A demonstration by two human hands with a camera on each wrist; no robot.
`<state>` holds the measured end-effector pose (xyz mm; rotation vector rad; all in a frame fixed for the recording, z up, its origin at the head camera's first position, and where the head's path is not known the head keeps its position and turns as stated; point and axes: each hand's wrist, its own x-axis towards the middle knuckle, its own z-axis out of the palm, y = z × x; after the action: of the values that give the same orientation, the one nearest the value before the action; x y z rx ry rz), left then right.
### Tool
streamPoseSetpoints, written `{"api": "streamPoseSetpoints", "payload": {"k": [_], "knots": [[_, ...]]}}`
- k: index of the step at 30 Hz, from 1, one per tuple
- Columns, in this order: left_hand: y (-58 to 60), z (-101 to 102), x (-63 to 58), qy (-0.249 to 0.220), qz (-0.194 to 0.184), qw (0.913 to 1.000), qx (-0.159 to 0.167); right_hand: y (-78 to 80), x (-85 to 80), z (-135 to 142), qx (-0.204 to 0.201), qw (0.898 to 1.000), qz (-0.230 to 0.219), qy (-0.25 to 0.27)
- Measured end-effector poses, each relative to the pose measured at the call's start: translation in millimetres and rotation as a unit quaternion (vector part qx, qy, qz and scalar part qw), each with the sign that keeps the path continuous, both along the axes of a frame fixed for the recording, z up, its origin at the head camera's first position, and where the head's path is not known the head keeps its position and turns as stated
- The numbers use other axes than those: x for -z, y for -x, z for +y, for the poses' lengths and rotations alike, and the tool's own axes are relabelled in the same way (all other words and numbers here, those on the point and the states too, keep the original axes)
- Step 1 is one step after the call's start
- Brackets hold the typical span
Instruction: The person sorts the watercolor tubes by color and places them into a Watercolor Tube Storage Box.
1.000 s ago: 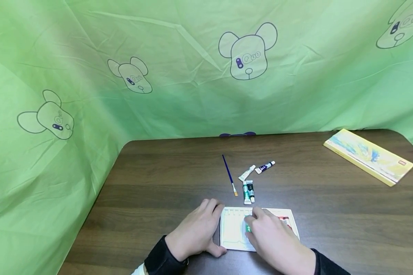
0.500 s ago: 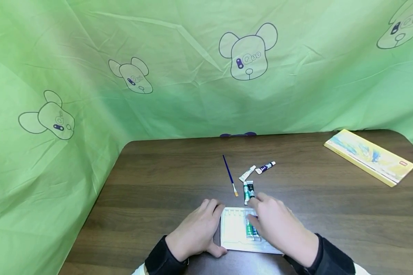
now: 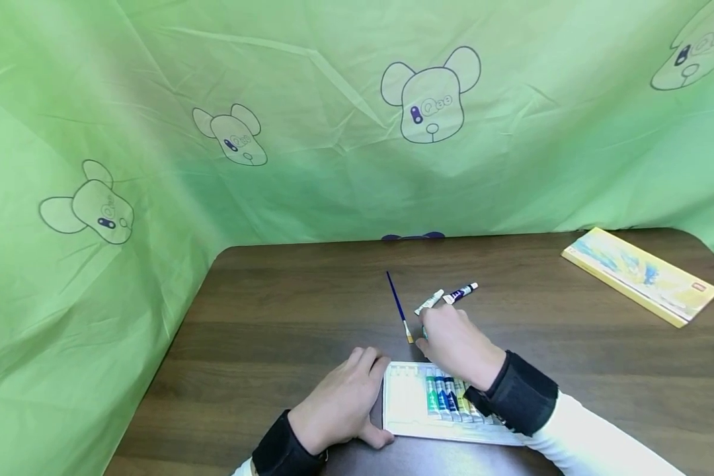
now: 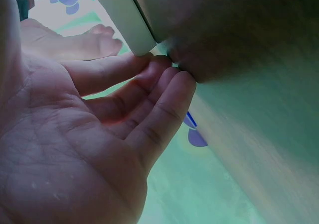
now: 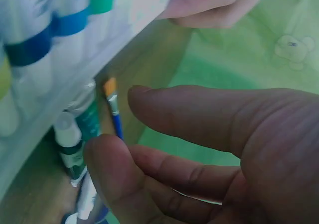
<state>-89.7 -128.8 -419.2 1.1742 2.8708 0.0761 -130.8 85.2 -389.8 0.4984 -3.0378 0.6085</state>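
My left hand (image 3: 339,404) rests at the left end of a white plastic paint tray (image 3: 406,400), thumb at its near corner and fingertips at its far one. In the left wrist view its fingers (image 4: 164,109) lie nearly straight against the tray's edge. Several paint tubes (image 3: 442,396) lie side by side in the tray. Beyond the tray, my right hand (image 3: 459,344) reaches over two green paint tubes and mostly hides them from the head view. The right wrist view has its thumb and forefinger apart, close to the dark green tube (image 5: 73,154) and the lighter green tube (image 5: 89,117).
A blue-handled paintbrush (image 3: 397,301) lies left of the right hand. Farther back are a white paint tube (image 3: 430,302) and a dark blue one (image 3: 461,293). A yellow box (image 3: 642,276) sits at the back right of the wooden table (image 3: 285,297), before a green curtain (image 3: 309,192).
My right hand has moved from over the tray to the green tubes behind it, uncovering more of the tubes in the tray. The left hand has stayed at the tray's left end.
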Motion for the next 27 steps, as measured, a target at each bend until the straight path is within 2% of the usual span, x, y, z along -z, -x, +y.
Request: {"api": "streamPoseSetpoints", "payload": {"k": [4, 7, 11, 20, 27], "knots": [[-0.3, 0.3, 1.1, -0.004, 0.009, 1.0000, 0.002, 4.7, 3.4, -0.2, 0.004, 1.000, 0.008, -0.011], [-1.0, -0.5, 1.8, -0.009, 0.018, 0.9998, 0.004, 6.3, 3.8, -1.4, 0.014, 1.000, -0.010, -0.016], [-1.5, -0.8, 1.6, -0.006, 0.006, 1.0000, 0.003, 6.1, 6.5, -3.9, 0.021, 0.999, -0.021, -0.026], [-0.9, -0.3, 0.1, 0.000, -0.012, 0.9999, -0.003, 8.8, 9.7, -10.1, 0.008, 0.998, 0.015, -0.055], [-0.5, 0.6, 0.2, 0.001, -0.012, 0.9999, -0.003, 8.3, 10.9, -9.3, 0.003, 0.998, 0.015, -0.059]]}}
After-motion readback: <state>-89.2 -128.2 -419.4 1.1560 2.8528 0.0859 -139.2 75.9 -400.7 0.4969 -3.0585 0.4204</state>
